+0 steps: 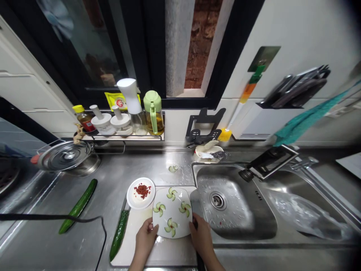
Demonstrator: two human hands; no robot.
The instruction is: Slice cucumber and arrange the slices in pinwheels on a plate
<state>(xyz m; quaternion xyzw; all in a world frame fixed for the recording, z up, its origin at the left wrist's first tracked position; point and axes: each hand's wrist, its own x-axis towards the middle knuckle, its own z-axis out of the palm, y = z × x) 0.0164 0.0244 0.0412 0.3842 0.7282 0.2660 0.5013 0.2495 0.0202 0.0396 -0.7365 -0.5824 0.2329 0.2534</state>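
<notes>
A white squarish plate (176,203) is held at its near corners, over a white cutting board (169,252). My left hand (146,237) pinches its left edge, thumb on the rim. The right edge is gripped by my right hand (201,233) in the same way. Several flower shapes of thin cucumber slices (170,227) lie on the plate, with small red bits at the centres of at least some. Beyond it to the left, a small white dish (131,197) holds red dried berries (142,191). A cut cucumber (120,235) lies along the board's left edge.
A whole cucumber (79,207) and a dark cable (50,217) are on the left counter. A lidded pot (87,165) stands behind. The sink (234,203) is at right. A black handle (200,262) shows beneath my right wrist. Seasoning jars (104,124) line a rack.
</notes>
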